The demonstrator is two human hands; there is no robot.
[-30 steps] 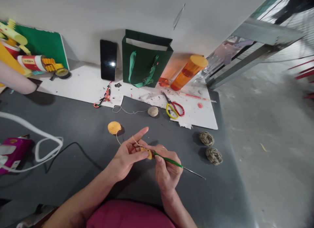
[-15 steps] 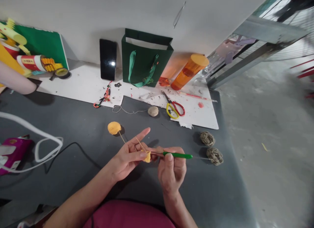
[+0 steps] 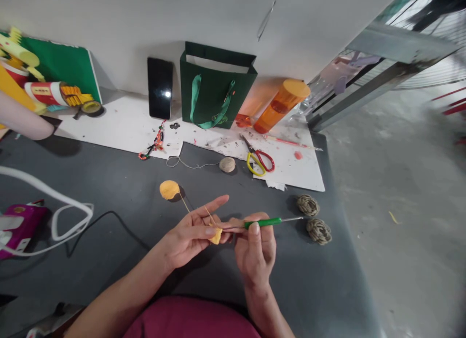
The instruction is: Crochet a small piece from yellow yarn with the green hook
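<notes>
My left hand pinches a small yellow crochet piece between thumb and fingers, its index finger stretched out with yellow yarn running over it. That yarn leads back to a yellow yarn ball on the table beyond the hand. In my right hand is a crochet hook with a green handle, closed in the fingers. One thin metal end of it points right; the end toward the yellow piece is partly hidden by fingers. Two grey-green crocheted or wound pieces lie to the right.
Scissors with red and yellow handles lie on a white board, near a beige yarn ball. Behind stand a phone, a green paper bag and an orange bottle. A white cable loops at left.
The hook's right end has tilted upward, and my right hand has turned slightly with it. My left index finger and the yellow piece have shifted a little.
</notes>
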